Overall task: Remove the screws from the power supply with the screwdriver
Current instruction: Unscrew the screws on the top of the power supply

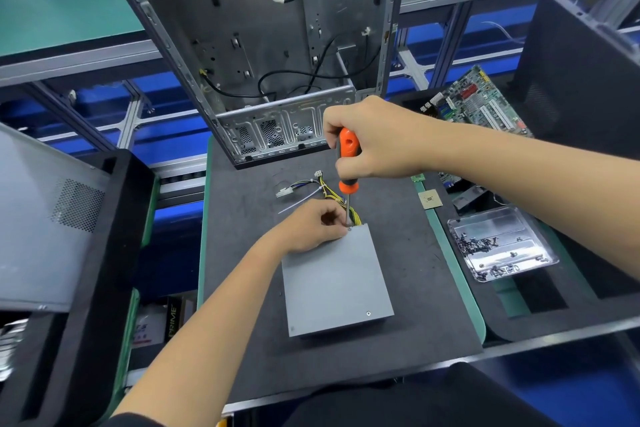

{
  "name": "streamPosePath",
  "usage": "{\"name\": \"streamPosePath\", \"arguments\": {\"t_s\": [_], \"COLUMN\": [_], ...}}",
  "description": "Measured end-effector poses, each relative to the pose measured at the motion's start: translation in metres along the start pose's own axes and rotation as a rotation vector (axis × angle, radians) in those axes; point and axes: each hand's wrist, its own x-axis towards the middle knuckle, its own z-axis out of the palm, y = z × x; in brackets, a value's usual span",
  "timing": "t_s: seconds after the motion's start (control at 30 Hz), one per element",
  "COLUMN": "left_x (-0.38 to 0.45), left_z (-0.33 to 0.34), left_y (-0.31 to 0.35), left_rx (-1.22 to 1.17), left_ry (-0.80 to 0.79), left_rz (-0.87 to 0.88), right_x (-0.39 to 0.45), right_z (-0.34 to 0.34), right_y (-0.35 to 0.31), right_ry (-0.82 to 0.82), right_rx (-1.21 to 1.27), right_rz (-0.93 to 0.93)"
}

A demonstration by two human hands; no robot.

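Note:
A grey metal power supply point(336, 282) lies flat on the dark mat, its yellow and black cables point(322, 189) trailing off the far end. My right hand point(374, 142) grips the orange handle of a screwdriver point(348, 163) held upright, its tip at a screw point(349, 228) on the far corner of the box. My left hand point(313, 229) rests on that corner, fingers pinched around the shaft near the tip. One more screw point(368, 313) shows at the near right corner.
An empty computer case point(263, 45) stands open at the far end of the mat point(249, 288). A clear tray point(502, 243) with several loose screws sits to the right, a motherboard point(478, 100) beyond it. A side panel point(45, 218) leans at left.

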Motion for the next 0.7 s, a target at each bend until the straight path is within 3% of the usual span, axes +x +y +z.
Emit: {"name": "streamPosePath", "arguments": {"t_s": [0.7], "left_x": [0.0013], "left_z": [0.0095], "left_y": [-0.0086], "left_rx": [-0.072], "left_ry": [0.146], "left_rz": [0.031], "right_x": [-0.0015], "right_z": [0.0008], "right_y": [0.0008], "right_ry": [-0.005], "right_rx": [-0.009], "right_rz": [-0.014]}}
